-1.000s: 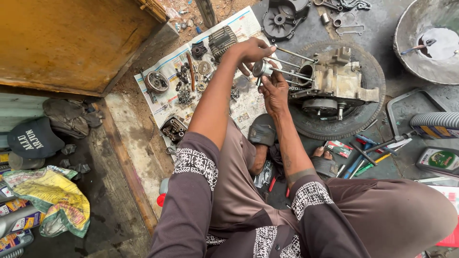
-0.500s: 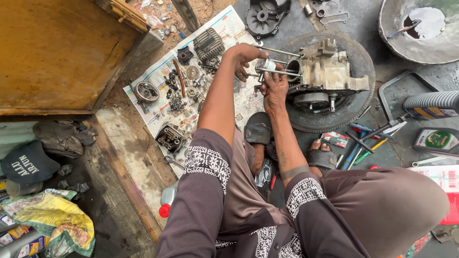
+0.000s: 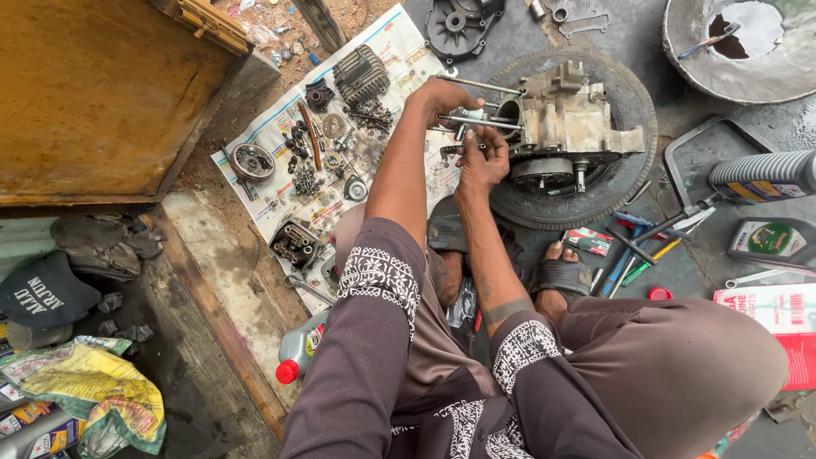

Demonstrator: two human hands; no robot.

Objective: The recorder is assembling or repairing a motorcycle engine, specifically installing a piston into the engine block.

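Observation:
A grey engine crankcase [image 3: 578, 127] lies on a black tyre [image 3: 629, 183], and long studs [image 3: 484, 85] stick out of it to the left. Between the studs sits a small silver piston [image 3: 473, 114]. My left hand [image 3: 440, 98] is curled around the piston from above and to the left. My right hand [image 3: 484, 160] reaches up from below, fingertips pinched against the piston's underside by the lower stud. What the fingertips grip is too small to make out.
A newspaper [image 3: 399, 42] on the left carries a finned cylinder [image 3: 361, 75] and several small engine parts. An engine cover [image 3: 459, 25] lies at the top and a metal basin [image 3: 748, 51] at top right. Oil bottles [image 3: 761, 174], screwdrivers [image 3: 633, 255] and my sandalled foot [image 3: 557, 276] lie around the tyre. A wooden box [image 3: 93, 93] stands at left.
Both hands stay at the piston between the studs and barely shift. My head has moved, so the engine and tyre sit a little lower in view.

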